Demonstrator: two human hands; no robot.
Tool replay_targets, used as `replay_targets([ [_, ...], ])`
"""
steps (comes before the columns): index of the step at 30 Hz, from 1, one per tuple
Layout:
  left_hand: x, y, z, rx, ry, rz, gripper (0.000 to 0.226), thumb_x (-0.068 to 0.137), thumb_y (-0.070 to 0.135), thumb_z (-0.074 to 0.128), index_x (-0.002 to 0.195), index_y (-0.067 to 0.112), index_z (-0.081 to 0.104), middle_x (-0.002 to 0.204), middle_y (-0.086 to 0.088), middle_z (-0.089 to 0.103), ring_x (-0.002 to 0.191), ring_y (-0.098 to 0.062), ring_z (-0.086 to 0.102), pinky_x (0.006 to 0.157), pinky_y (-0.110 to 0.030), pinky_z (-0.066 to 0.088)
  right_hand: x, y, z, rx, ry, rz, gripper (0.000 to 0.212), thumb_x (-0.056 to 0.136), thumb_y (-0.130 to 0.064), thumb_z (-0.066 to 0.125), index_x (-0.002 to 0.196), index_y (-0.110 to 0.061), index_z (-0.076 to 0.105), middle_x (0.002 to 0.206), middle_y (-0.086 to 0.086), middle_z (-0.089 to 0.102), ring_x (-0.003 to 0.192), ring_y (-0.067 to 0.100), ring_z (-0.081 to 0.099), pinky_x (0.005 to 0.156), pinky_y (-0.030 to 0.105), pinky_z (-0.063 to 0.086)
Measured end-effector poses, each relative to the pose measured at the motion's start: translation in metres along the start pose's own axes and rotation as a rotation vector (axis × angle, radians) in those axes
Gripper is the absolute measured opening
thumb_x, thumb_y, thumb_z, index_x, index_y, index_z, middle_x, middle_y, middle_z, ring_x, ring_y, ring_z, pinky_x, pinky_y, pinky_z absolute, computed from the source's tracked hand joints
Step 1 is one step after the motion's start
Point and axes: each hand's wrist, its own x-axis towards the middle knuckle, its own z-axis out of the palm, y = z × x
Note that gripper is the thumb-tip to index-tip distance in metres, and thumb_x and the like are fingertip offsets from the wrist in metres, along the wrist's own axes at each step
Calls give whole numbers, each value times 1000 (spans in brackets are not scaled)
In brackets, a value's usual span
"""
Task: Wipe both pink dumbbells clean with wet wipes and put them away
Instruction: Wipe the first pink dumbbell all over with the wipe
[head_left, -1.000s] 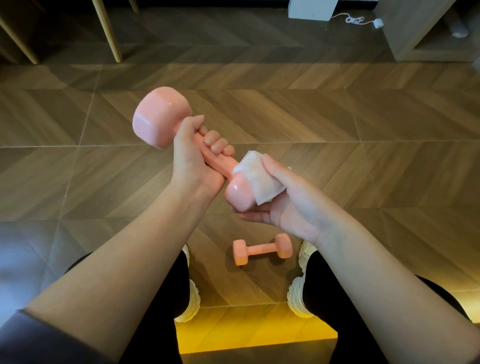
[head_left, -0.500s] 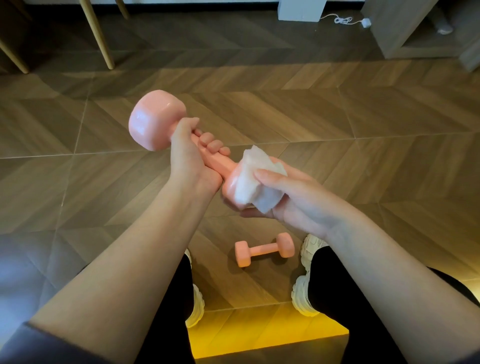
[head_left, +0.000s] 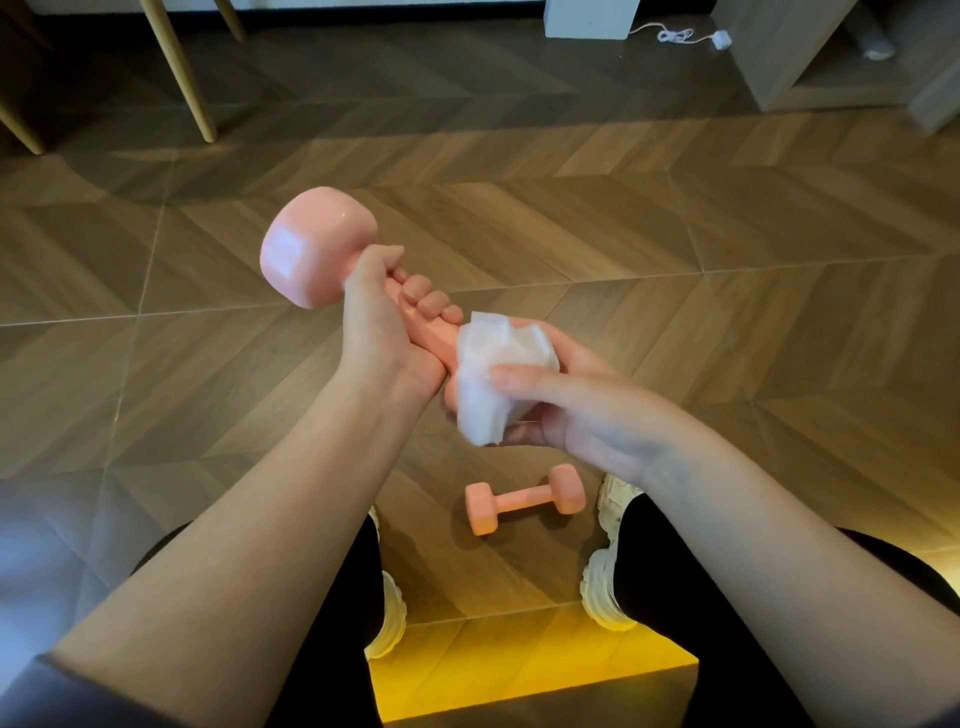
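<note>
My left hand (head_left: 387, 332) grips the handle of a pink dumbbell (head_left: 317, 249) held in the air, its far head up to the left. A white wet wipe (head_left: 488, 374) is wrapped over the near head, which it mostly hides. My right hand (head_left: 566, 405) cups that head and holds the wipe against it, thumb on top. The second pink dumbbell (head_left: 524, 500) lies on the wooden floor between my feet, untouched.
My white shoes (head_left: 602, 597) flank the floor dumbbell. Wooden chair legs (head_left: 179, 67) stand at the far left. A white box (head_left: 592, 18) with a cable and a wooden cabinet (head_left: 810, 52) sit at the far right. A yellow glow lights the floor near me.
My right hand has turned around the near head, pulling the wipe further over it until it covers most of the head. The left hand's grip is unchanged.
</note>
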Motion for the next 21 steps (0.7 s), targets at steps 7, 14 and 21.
replay_targets([
  [7,0,0,2,-8,-18,-1,31,92,20,49,65,20,33,51,7,24,41,-11,23,45,-23,29,2,-2,1,75,66,-16,29,95,-34,58,119,-19,60,114,13,67,100,27,67,87,56,55],
  [14,-1,3,-2,-8,-29,3,31,92,20,46,65,21,31,50,7,22,42,-11,21,44,-22,28,0,2,1,-44,3,-25,58,75,-25,77,128,-27,53,126,6,63,109,23,66,80,40,59],
  [21,-3,1,2,-29,-70,-13,32,92,20,47,63,21,33,49,7,23,41,-11,22,44,-23,28,4,-5,1,81,51,21,51,79,-48,61,120,-17,58,109,14,66,93,26,67,80,51,57],
])
